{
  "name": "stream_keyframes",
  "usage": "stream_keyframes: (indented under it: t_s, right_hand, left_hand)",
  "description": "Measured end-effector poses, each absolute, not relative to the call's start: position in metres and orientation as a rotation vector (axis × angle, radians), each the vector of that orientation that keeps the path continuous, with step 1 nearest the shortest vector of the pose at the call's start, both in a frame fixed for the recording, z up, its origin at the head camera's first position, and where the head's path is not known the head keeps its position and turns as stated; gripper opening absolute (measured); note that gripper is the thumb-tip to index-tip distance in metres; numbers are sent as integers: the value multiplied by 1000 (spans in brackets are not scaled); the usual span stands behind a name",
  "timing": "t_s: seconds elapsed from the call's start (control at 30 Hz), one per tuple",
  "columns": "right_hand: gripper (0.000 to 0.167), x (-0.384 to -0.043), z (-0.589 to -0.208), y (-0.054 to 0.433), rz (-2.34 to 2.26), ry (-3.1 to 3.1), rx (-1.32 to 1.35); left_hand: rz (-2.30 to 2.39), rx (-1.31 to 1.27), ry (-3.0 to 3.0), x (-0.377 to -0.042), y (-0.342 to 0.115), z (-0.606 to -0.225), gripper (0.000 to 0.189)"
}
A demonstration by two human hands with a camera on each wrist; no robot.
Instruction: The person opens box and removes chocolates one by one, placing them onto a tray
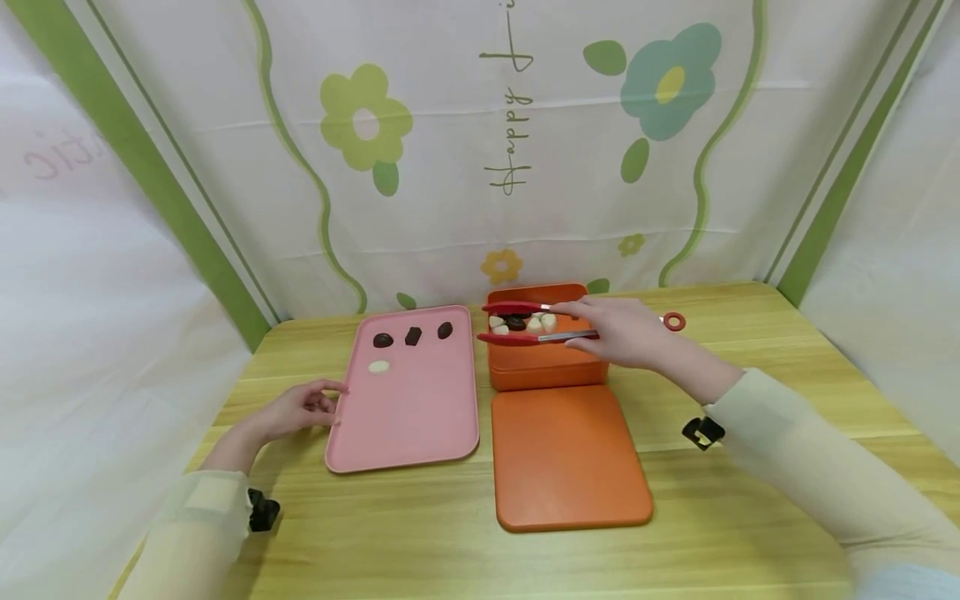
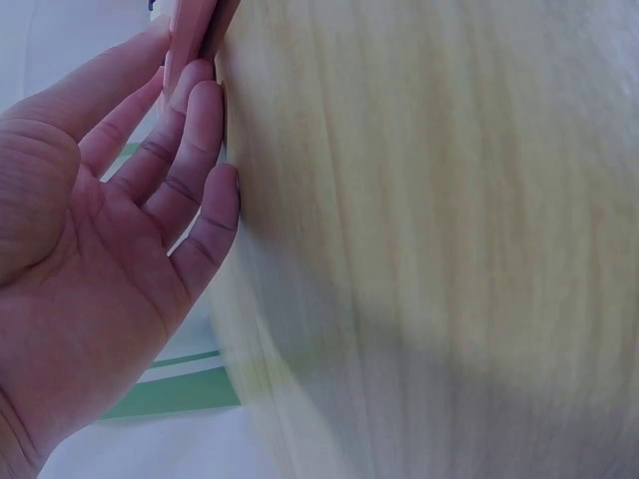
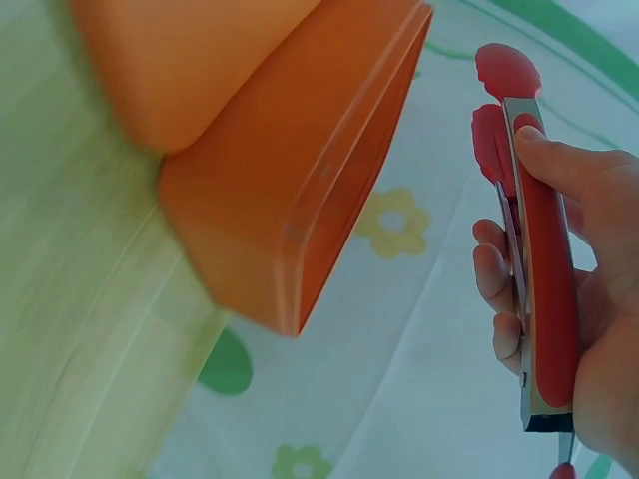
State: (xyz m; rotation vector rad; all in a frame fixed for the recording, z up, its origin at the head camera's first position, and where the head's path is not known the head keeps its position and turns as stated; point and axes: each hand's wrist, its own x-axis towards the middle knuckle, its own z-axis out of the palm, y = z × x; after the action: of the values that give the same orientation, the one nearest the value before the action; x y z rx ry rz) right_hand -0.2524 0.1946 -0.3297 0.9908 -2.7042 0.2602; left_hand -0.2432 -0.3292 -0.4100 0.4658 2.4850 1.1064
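Note:
My left hand [image 1: 303, 407] is at the left rim of a pink tray [image 1: 408, 417], thumb and fingers holding its edge; the left wrist view shows the fingertips at the tray's side. On the tray lie several dark chocolates [image 1: 413, 336] and one white chocolate [image 1: 378, 367]. My right hand [image 1: 626, 332] grips red-tipped metal tongs [image 3: 544, 269], their arms spread apart. The tong tips are above an orange box [image 1: 547, 379] holding white chocolates [image 1: 542, 323] and dark chocolates [image 1: 515, 322]. Nothing shows between the tips in the right wrist view.
An orange lid [image 1: 570, 458] lies flat on the wooden table [image 1: 382, 533] in front of the box, to the right of the tray. A flowered curtain [image 1: 450, 208] hangs behind the table, with white cloth on both sides.

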Motion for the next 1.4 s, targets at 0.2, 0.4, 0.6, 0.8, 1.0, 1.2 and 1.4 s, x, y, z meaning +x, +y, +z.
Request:
stream_keyframes:
  t_s: [0.2, 0.4, 0.6, 0.8, 1.0, 1.2, 1.4]
  right_hand:
    - [52, -252, -331, 216, 224, -2735, 964]
    - [50, -254, -336, 231, 162, -2711, 965]
    - [50, -264, -342, 238, 92, -2690, 972]
    - [50, -275, -342, 238, 10, -2788, 908]
    - [48, -288, -345, 232, 14, -2871, 858]
    - [47, -295, -347, 225, 13, -2911, 860]
    - [47, -294, -349, 222, 0, -2916, 879]
  left_hand:
    - [1114, 442, 2480, -242, -329, -410, 53]
    - [1111, 450, 2486, -242, -328, -409, 53]
    - [1118, 458, 2488, -243, -328, -407, 53]
    - [1117, 445, 2484, -244, -329, -410, 53]
    - [1106, 436, 2493, -243, -330, -412, 53]
    - [1102, 441, 2499, -243, -330, -413, 53]
    - [1102, 453, 2499, -243, -331, -413, 53]
